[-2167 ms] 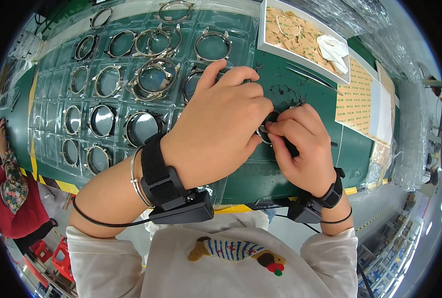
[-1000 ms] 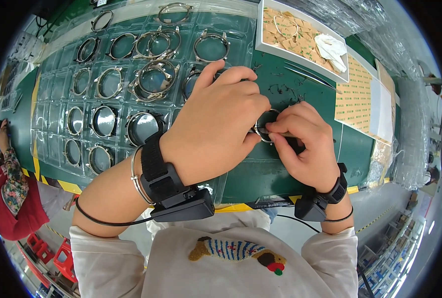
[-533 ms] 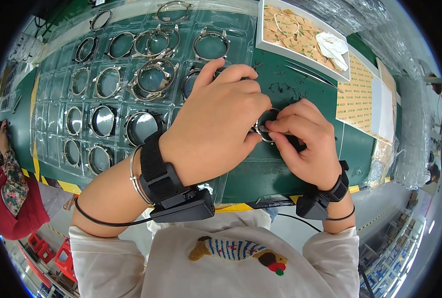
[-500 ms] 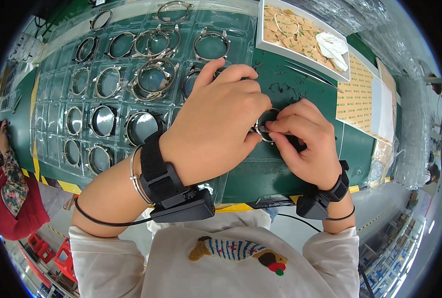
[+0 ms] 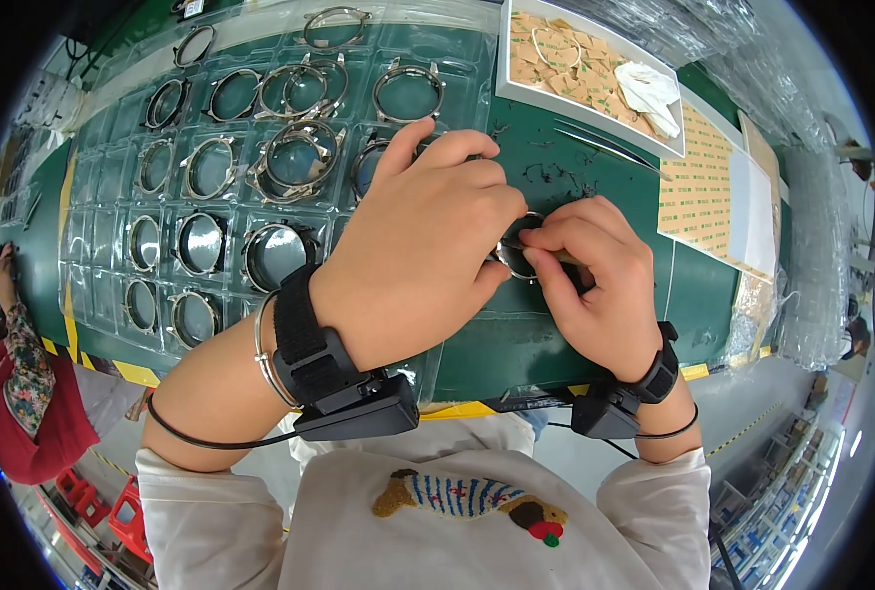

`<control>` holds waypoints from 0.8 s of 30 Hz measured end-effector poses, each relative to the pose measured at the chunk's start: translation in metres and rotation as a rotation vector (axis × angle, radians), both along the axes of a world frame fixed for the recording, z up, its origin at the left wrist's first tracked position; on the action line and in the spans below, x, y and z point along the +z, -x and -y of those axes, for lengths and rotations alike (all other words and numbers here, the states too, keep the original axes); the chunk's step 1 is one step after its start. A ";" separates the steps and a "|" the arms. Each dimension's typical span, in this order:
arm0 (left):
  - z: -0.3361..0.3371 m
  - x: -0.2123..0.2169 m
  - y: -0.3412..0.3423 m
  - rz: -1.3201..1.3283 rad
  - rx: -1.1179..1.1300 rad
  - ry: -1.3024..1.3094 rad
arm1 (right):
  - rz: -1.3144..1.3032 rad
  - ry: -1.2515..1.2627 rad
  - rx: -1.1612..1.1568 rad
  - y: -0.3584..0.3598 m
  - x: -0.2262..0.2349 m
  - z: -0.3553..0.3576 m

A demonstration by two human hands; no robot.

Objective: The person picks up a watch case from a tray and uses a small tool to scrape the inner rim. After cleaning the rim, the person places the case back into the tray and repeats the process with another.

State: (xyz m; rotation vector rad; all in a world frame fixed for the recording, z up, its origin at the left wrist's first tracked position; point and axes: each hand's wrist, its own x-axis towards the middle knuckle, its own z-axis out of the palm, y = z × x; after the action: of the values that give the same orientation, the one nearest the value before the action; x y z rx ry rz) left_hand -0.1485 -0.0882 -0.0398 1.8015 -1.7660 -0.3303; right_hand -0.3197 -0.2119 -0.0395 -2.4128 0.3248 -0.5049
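At the far left, a co-worker in a red garment (image 5: 47, 428) with a floral sleeve (image 5: 25, 369) is seen at the bench. Next, a clear compartmented tray (image 5: 98, 172) is noted, in which round metal watch cases are laid, some stacked in pairs. Compared with half a second ago, tray, hands and box are all displaced slightly leftward in view.

Over the tray's right part, the left hand (image 5: 423, 241) is extended; the case (image 5: 512, 270) in work appears pinched at its left edge between thumb and forefinger, though the forefinger's contact is hidden. This case is located between the two hands, over the green mat (image 5: 477, 359). By the right hand (image 5: 595, 275), a slim tool (image 5: 567, 259) is gripped between thumb and forefinger, its tip obscured at the case; these fingertips are set a little higher against the case than before. Beyond, dark shavings (image 5: 555, 175), tweezers (image 5: 605, 146), a white box (image 5: 585, 116) of tan scraps and a patterned sheet (image 5: 695, 192) are recorded, their arrangement unchanged.
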 end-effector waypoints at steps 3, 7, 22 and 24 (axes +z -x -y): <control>0.000 -0.001 0.000 -0.003 0.000 0.000 | -0.011 -0.070 -0.015 0.002 -0.001 0.003; 0.001 -0.001 0.000 -0.010 0.004 -0.002 | -0.033 -0.139 0.004 0.003 0.001 0.005; 0.001 0.001 0.000 0.003 0.011 -0.011 | 0.033 0.110 0.014 0.002 -0.003 -0.005; 0.002 0.000 0.000 -0.001 0.008 -0.007 | 0.021 0.058 0.023 0.002 -0.003 -0.001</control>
State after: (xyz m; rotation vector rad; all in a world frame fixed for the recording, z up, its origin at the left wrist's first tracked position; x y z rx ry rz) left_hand -0.1483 -0.0897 -0.0397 1.8126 -1.7582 -0.3342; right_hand -0.3221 -0.2110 -0.0428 -2.4632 0.2773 -0.5356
